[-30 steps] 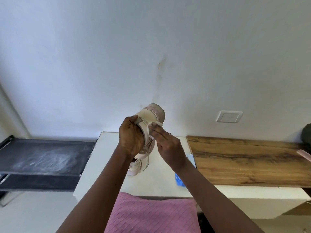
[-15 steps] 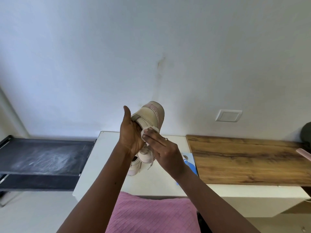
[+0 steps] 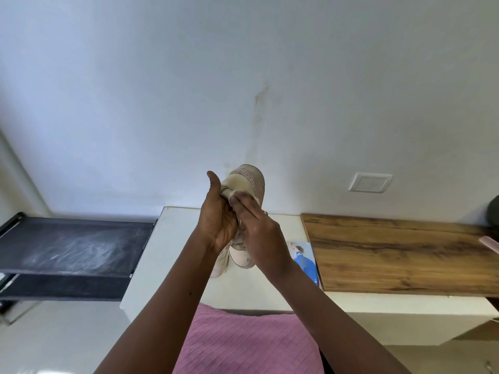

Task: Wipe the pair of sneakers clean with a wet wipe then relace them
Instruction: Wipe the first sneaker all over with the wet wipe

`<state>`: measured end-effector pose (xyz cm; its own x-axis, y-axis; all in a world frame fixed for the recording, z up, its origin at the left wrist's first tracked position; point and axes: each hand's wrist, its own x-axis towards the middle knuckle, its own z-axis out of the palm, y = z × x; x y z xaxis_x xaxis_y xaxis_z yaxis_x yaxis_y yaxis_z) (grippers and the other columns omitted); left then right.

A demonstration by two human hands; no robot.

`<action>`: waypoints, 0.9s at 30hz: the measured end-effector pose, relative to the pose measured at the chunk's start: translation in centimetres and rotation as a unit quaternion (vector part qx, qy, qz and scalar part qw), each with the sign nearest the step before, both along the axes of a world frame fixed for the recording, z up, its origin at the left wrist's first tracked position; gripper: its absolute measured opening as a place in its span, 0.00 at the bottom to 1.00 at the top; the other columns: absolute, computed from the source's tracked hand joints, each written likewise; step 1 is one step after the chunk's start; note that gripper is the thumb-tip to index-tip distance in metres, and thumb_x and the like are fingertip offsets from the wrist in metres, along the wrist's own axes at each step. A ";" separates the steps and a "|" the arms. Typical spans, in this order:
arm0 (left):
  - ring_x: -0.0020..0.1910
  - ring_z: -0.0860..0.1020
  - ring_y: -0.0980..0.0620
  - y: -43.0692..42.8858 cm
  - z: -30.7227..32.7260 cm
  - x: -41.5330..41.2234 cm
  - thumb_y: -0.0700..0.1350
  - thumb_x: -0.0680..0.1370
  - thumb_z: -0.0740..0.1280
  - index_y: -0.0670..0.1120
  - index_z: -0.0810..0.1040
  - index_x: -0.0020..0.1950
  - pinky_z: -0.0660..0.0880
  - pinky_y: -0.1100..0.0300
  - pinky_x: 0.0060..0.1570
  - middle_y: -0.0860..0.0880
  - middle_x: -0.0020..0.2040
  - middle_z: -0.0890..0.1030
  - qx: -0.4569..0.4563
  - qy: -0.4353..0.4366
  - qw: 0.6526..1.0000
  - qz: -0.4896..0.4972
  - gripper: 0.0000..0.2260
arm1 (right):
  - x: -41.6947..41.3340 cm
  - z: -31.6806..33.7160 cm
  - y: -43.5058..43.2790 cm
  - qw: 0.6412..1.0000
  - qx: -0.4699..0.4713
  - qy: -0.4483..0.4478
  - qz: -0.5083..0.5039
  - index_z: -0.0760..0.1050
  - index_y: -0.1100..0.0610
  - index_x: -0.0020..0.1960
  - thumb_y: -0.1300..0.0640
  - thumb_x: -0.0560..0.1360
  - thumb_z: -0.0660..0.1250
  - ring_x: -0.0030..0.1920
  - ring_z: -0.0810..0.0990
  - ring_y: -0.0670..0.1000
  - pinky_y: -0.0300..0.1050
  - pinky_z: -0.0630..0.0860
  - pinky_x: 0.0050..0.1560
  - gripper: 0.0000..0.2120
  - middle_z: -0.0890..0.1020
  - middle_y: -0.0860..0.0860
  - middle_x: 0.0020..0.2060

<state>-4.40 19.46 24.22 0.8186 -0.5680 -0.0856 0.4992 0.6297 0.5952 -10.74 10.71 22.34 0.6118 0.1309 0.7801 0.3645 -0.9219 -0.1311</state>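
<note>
I hold a beige and pink sneaker [image 3: 248, 182] upright in front of the wall, above the white table [image 3: 172, 238]. My left hand [image 3: 216, 220] grips it from the left, thumb pointing up. My right hand [image 3: 259, 233] lies against the shoe with straight fingers and presses a white wet wipe [image 3: 231, 195] onto its side; little of the wipe shows and the thumb is hidden. The second sneaker [image 3: 219, 265] stands on the table below, mostly hidden behind my left wrist.
A blue and white wipes pack [image 3: 305, 260] lies on the table beside a wooden top [image 3: 405, 252] to the right. A black shelf [image 3: 67, 247] adjoins on the left. Pink fabric [image 3: 243, 341] covers my lap. A pink object [image 3: 490, 242] shows at the right edge.
My right hand slid the wipe leftward and down along the sneaker. My left thumb lifted off the shoe and now points up. The sneaker turned slightly in my grip.
</note>
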 end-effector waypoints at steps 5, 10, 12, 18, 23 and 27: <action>0.49 0.83 0.45 0.2 -0.4 0.4 0.60 0.80 0.53 0.33 0.76 0.58 0.79 0.52 0.50 0.38 0.52 0.82 -0.045 0.015 0.998 0.040 0.30 | -0.9 -4.5 -1.0 0.999 0.044 -0.031 0.007 0.75 0.64 0.62 0.72 0.74 0.61 0.62 0.75 0.51 0.36 0.71 0.60 0.18 0.76 0.57 0.62; 0.45 0.83 0.44 0.1 -0.1 -0.1 0.58 0.80 0.53 0.33 0.83 0.47 0.78 0.50 0.51 0.37 0.47 0.83 -0.059 0.012 0.998 0.027 0.30 | 0.3 -3.2 -0.8 0.996 0.032 -0.078 0.002 0.77 0.65 0.60 0.64 0.81 0.53 0.62 0.74 0.51 0.39 0.73 0.60 0.15 0.78 0.57 0.60; 0.44 0.83 0.44 -0.1 -0.1 -0.4 0.58 0.80 0.53 0.33 0.82 0.47 0.79 0.50 0.49 0.37 0.45 0.82 -0.056 0.011 0.998 0.013 0.31 | 1.1 -2.0 -0.9 0.997 0.024 -0.071 -0.012 0.77 0.64 0.59 0.66 0.77 0.58 0.61 0.76 0.52 0.39 0.72 0.60 0.15 0.79 0.57 0.59; 0.44 0.83 0.44 -0.2 0.0 -0.1 0.58 0.80 0.53 0.33 0.80 0.49 0.78 0.49 0.52 0.37 0.45 0.82 -0.047 0.017 0.999 0.018 0.29 | 1.3 -2.5 -1.1 0.995 0.033 -0.089 0.007 0.77 0.63 0.60 0.66 0.77 0.60 0.64 0.73 0.49 0.37 0.71 0.63 0.14 0.77 0.55 0.61; 0.52 0.80 0.42 -0.4 -0.1 -0.2 0.61 0.79 0.51 0.34 0.73 0.60 0.74 0.49 0.58 0.36 0.54 0.79 -0.018 0.005 0.999 0.026 0.31 | 0.5 -4.3 -2.0 0.994 0.009 -0.106 0.002 0.77 0.64 0.59 0.67 0.74 0.65 0.64 0.74 0.52 0.43 0.74 0.61 0.13 0.77 0.56 0.60; 0.51 0.82 0.44 -1.2 0.2 -1.2 0.66 0.77 0.47 0.34 0.74 0.59 0.80 0.55 0.50 0.37 0.53 0.81 0.006 -0.033 0.999 -0.009 0.37 | 1.6 -1.5 -1.7 0.992 0.014 -0.090 -0.084 0.80 0.63 0.55 0.66 0.72 0.68 0.57 0.80 0.54 0.42 0.78 0.51 0.12 0.82 0.56 0.55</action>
<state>-5.58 18.31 24.38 0.8121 -0.5823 -0.0380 0.4698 0.6138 0.6345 -9.13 8.98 20.87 0.4727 0.0149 0.8811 0.2251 -0.9687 -0.1044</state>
